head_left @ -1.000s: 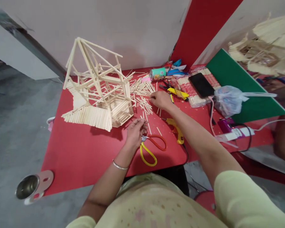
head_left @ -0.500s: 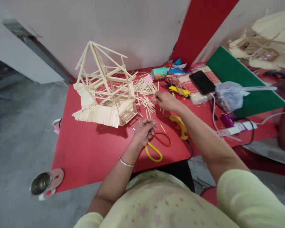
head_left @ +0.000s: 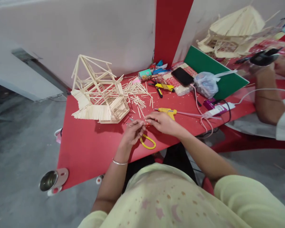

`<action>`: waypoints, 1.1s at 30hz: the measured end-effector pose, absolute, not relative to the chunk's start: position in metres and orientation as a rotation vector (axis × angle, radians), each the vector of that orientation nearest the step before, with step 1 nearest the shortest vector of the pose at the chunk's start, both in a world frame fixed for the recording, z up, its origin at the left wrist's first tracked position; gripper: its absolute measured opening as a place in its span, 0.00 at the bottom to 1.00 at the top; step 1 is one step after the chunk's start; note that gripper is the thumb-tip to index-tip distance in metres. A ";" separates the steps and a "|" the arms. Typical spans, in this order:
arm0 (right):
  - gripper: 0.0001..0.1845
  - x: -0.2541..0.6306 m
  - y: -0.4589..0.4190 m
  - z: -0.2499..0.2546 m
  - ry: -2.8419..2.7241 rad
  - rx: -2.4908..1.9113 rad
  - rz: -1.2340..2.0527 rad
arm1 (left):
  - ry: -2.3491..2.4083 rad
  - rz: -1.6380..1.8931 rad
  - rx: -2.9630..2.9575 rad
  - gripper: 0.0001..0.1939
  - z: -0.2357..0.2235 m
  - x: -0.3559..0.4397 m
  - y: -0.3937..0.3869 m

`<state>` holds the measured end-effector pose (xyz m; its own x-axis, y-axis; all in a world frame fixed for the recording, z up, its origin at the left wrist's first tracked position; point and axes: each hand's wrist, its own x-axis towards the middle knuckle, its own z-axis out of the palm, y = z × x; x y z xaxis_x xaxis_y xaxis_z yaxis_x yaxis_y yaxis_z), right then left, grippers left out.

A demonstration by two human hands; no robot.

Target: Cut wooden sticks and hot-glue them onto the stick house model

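Note:
My left hand point(head_left: 133, 131) is closed in a pinch above the red table point(head_left: 83, 148). My right hand point(head_left: 163, 123) meets it fingertip to fingertip, also pinching. Whatever lies between the fingers is too small to make out. Under the hands is a pair of scissors with a yellow handle loop point(head_left: 148, 146); its other, red loop is mostly covered. Beyond my left hand stands a frame model of wooden sticks point(head_left: 97, 91), with loose sticks point(head_left: 137, 91) scattered beside it. A yellow glue gun point(head_left: 167, 111) lies just past my right hand.
Yellow-black pliers point(head_left: 165, 87), a phone point(head_left: 182, 76) on packed sticks, a plastic bag point(head_left: 206, 84) and a green board point(head_left: 213, 69) stand at the right. A power strip point(head_left: 219, 110) trails cords. A metal cup point(head_left: 48, 181) hangs at the left corner. Another person's arm point(head_left: 267, 95) is far right.
My right hand has come back from the loose sticks to meet my left hand. The glue gun now lies turned, its nozzle pointing left. The view has shifted right.

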<state>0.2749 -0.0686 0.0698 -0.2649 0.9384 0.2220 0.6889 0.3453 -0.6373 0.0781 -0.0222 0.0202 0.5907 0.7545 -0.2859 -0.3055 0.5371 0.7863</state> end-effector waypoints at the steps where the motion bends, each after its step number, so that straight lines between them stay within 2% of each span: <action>1: 0.15 0.269 -0.077 0.063 -1.986 -1.496 0.513 | 0.699 0.747 0.727 0.18 0.021 0.074 -0.024; 5: 0.23 0.235 -0.114 0.035 -2.067 -1.900 0.383 | 0.738 0.876 0.656 0.16 0.028 0.064 -0.031; 10: 0.25 0.202 -0.129 0.027 -2.224 -2.146 0.316 | 0.725 0.958 0.634 0.16 0.039 0.063 -0.035; 13: 0.26 0.201 -0.125 0.031 -2.259 -2.152 0.339 | 0.749 1.007 0.620 0.16 0.043 0.061 -0.037; 19: 0.34 0.208 -0.119 0.028 -2.178 -2.196 0.127 | 0.804 1.080 0.684 0.16 0.035 0.057 -0.037; 28: 0.31 0.218 -0.116 0.025 -2.099 -2.355 0.229 | 0.949 1.254 0.854 0.15 0.028 0.055 -0.037; 33: 0.25 0.237 -0.119 0.021 -1.562 -2.163 0.614 | 1.138 1.239 1.226 0.11 0.018 0.053 -0.038</action>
